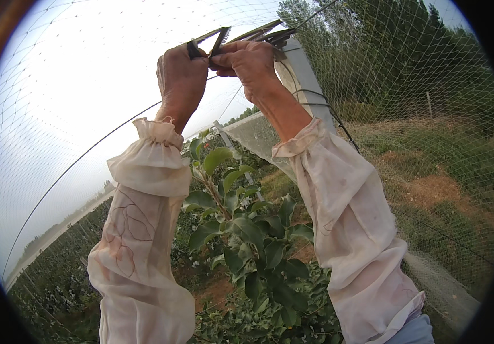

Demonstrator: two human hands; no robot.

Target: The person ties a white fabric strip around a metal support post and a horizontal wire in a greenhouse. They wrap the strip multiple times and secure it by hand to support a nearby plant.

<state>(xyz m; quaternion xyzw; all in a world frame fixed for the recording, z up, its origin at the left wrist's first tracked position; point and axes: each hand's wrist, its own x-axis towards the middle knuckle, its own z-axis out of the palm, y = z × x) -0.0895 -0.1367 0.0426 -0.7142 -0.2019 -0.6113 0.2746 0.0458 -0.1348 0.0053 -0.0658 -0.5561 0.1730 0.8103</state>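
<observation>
Both arms reach up in pale sheer sleeves. My left hand (183, 73) is closed on a dark flat strip (220, 39), pinching it between thumb and fingers. Close beside it, my right hand (249, 64) pinches the same strip near its lower fold. More dark strip lengths (255, 32) run from there to the top of a pale post (305, 81), where they bunch up. A fine mesh net (113, 26) stretches overhead and down the right side. Whether the strip is tied to the net cannot be told.
A leafy young tree (242, 232) stands between my forearms. Wire (315, 103) wraps the post, and a long thin cable (96, 146) crosses to the left. Orchard rows (66, 253) lie beyond. Outside the net on the right are grass (457, 150) and tall trees (384, 51).
</observation>
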